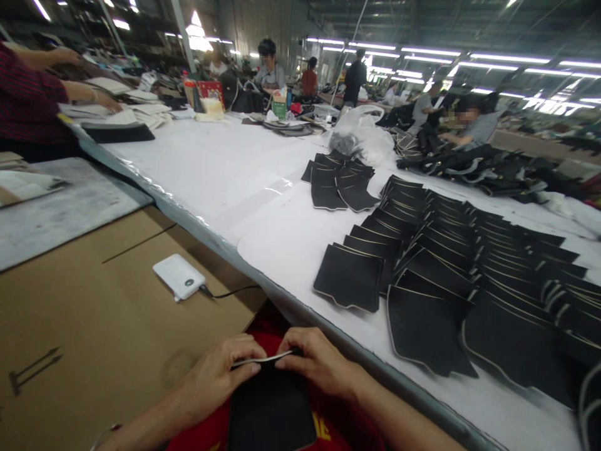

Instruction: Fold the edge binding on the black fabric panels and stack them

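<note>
Both of my hands grip the pale top edge of a black flat panel [272, 410], which looks like leather or fabric and hangs down over my lap. My left hand [225, 366] pinches the edge at its left end, thumb below and fingers above. At the right end, my right hand [319, 363] pinches the same edge with thumb and curled fingers. Just right of my hands, on the white table, lie overlapping rows of similar black panels [350, 275] with light edges.
A white device [179, 277] with a black cable lies on the brown cardboard [94, 326] to the left. The white table [197, 163] carries a plastic bag [361, 134] farther back. At far left a person's hand [106, 100] touches stacked pale pieces. Other people work behind.
</note>
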The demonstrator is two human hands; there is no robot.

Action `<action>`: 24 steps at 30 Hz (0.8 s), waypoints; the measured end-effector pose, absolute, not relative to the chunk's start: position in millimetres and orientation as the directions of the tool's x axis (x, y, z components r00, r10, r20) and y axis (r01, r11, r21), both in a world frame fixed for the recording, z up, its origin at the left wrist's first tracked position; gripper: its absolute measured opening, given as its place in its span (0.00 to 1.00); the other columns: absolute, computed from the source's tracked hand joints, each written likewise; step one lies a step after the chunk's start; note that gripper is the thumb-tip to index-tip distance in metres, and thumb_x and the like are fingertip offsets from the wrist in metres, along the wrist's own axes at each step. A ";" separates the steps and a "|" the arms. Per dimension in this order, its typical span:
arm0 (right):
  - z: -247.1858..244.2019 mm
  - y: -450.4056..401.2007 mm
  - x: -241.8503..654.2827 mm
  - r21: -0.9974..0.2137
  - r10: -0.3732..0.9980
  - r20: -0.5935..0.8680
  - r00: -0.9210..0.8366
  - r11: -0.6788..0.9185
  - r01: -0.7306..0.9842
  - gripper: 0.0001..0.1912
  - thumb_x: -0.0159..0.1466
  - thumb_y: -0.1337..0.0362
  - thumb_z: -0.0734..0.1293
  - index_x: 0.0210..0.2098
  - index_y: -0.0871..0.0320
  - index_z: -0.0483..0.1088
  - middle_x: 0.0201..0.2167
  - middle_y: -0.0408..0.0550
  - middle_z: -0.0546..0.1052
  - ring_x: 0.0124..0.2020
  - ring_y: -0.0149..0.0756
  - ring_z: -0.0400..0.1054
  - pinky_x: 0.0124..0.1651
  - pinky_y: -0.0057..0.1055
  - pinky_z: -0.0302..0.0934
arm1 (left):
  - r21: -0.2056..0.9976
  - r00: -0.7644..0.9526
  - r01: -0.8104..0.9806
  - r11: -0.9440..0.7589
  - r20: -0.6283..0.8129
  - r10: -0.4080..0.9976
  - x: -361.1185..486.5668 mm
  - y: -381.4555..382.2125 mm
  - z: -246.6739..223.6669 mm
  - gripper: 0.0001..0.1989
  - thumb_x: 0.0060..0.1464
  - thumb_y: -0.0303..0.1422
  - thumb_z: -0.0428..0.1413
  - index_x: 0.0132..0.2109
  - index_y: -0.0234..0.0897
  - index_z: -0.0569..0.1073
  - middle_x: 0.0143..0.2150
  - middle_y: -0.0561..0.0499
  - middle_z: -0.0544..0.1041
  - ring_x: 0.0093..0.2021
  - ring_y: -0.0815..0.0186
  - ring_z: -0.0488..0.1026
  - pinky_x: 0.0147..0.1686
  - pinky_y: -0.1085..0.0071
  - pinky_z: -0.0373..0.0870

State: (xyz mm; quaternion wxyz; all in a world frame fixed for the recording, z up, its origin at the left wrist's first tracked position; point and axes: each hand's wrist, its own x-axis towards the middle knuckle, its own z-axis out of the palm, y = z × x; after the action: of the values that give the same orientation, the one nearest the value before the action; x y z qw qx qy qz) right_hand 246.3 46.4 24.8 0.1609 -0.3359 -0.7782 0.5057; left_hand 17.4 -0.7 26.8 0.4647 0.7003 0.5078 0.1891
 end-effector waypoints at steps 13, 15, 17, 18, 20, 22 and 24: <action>22.1 35.7 259.9 -0.963 0.771 -0.009 -0.637 0.165 0.214 0.07 0.60 0.63 0.73 0.29 0.60 0.77 0.25 0.39 0.72 0.28 0.28 0.64 0.32 0.25 0.54 | 0.835 0.373 0.549 -0.026 -0.217 0.902 13.2 -7.7 42.2 0.11 0.58 0.35 0.52 0.35 0.39 0.78 0.31 0.54 0.73 0.34 0.65 0.70 0.36 0.71 0.59; 23.0 35.1 260.0 -0.952 0.768 0.019 -0.640 0.210 0.224 0.09 0.62 0.61 0.72 0.29 0.60 0.77 0.24 0.39 0.71 0.27 0.28 0.64 0.32 0.25 0.54 | 0.838 0.378 0.544 -0.033 -0.210 0.902 12.6 -7.8 41.5 0.11 0.58 0.36 0.52 0.34 0.39 0.78 0.31 0.54 0.73 0.33 0.66 0.70 0.36 0.71 0.59; 23.1 34.3 259.4 -0.931 0.764 0.057 -0.643 0.272 0.241 0.11 0.64 0.60 0.70 0.29 0.60 0.76 0.24 0.40 0.71 0.27 0.28 0.64 0.32 0.25 0.53 | 0.840 0.386 0.542 -0.034 -0.212 0.898 12.4 -7.2 40.7 0.12 0.59 0.36 0.51 0.35 0.38 0.78 0.31 0.54 0.74 0.34 0.66 0.71 0.36 0.71 0.59; 22.8 33.9 258.7 -0.922 0.765 0.071 -0.641 0.296 0.250 0.12 0.64 0.59 0.69 0.28 0.60 0.76 0.24 0.40 0.71 0.26 0.28 0.64 0.32 0.25 0.53 | 0.840 0.395 0.541 -0.035 -0.217 0.893 12.7 -6.6 40.5 0.12 0.60 0.37 0.52 0.35 0.38 0.77 0.32 0.54 0.74 0.35 0.66 0.71 0.36 0.72 0.59; 21.8 32.9 256.3 -0.912 0.777 0.079 -0.625 0.310 0.269 0.14 0.66 0.59 0.68 0.28 0.60 0.75 0.23 0.39 0.71 0.26 0.27 0.64 0.32 0.24 0.53 | 0.840 0.413 0.542 -0.038 -0.227 0.882 15.3 -4.1 40.9 0.12 0.60 0.38 0.52 0.37 0.38 0.78 0.34 0.54 0.75 0.36 0.66 0.71 0.37 0.72 0.60; 21.2 32.5 252.9 -0.899 0.787 0.081 -0.612 0.322 0.296 0.15 0.67 0.58 0.66 0.28 0.60 0.74 0.23 0.39 0.71 0.26 0.27 0.65 0.31 0.24 0.53 | 0.843 0.439 0.535 -0.054 -0.223 0.870 21.0 0.0 41.9 0.11 0.61 0.38 0.53 0.39 0.38 0.78 0.35 0.53 0.75 0.37 0.66 0.72 0.37 0.73 0.61; 22.3 33.5 249.5 -0.877 0.785 0.081 -0.614 0.349 0.331 0.17 0.68 0.56 0.65 0.29 0.60 0.74 0.23 0.40 0.73 0.26 0.27 0.66 0.31 0.24 0.54 | 0.848 0.450 0.524 -0.083 -0.192 0.872 28.8 5.5 43.1 0.13 0.62 0.38 0.52 0.38 0.38 0.79 0.34 0.53 0.75 0.36 0.66 0.72 0.36 0.74 0.61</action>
State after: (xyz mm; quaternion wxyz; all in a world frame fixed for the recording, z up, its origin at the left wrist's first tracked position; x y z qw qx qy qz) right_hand 249.5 33.5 22.3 0.2556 -0.3575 -0.7805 0.4446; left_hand 28.8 5.5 43.1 0.4670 0.7120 0.4902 0.1864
